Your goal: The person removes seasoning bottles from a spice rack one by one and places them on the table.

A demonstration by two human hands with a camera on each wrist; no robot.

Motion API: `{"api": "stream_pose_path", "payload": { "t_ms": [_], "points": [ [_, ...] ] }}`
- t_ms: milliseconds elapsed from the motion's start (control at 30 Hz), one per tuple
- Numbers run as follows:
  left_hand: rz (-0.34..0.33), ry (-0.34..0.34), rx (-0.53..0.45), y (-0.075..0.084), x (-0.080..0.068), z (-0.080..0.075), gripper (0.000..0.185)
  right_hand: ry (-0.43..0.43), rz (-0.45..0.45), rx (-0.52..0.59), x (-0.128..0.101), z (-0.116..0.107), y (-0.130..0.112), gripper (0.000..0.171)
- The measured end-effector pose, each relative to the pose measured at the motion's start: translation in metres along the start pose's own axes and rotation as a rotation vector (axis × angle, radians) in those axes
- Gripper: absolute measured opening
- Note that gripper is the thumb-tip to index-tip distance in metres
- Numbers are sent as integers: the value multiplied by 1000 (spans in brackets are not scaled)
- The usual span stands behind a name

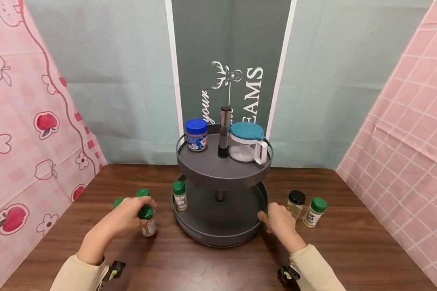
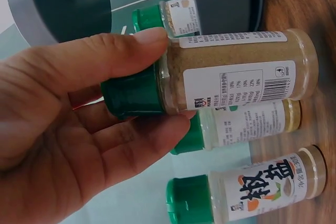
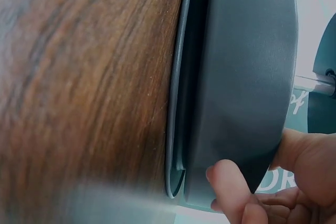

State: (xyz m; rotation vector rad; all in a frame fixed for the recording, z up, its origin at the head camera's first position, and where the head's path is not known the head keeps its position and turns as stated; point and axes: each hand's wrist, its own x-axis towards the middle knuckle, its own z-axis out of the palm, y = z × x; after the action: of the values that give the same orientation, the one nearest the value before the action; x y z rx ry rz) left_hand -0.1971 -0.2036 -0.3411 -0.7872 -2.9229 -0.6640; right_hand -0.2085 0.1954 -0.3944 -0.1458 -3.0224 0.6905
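Note:
My left hand (image 1: 125,214) grips a spice bottle (image 2: 231,74) by its green cap, thumb on one side and fingers on the other. The bottle stands upright, with brown powder and a white label. Two more green-capped bottles, one of them a spice bottle (image 2: 268,187) with large dark lettering, stand close behind that hand. To the right, my right hand (image 1: 279,220) pinches the lower tier's wall on a dark grey two-tier rack (image 1: 218,234). In the right wrist view its thumb and fingers lie on either side of the tier wall (image 3: 241,77).
On the lower tier, at the left, stands a green-capped bottle (image 1: 180,198). The upper tier holds a blue-lidded jar (image 1: 196,135) and a clear pot (image 1: 242,149) with a teal lid. A black-capped jar (image 1: 295,204) and a green-capped bottle (image 1: 313,214) stand right of the rack.

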Motion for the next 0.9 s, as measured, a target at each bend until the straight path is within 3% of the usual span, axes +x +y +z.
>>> {"api": "stream_pose_path", "payload": {
  "t_ms": [400, 900],
  "points": [
    [-37, -2, -18, -9, -1, 7, 32, 1, -17, 12, -1, 1, 1, 34],
    [-78, 46, -5, -20, -2, 8, 35, 11, -14, -2, 0, 2, 1, 32]
  ]
}}
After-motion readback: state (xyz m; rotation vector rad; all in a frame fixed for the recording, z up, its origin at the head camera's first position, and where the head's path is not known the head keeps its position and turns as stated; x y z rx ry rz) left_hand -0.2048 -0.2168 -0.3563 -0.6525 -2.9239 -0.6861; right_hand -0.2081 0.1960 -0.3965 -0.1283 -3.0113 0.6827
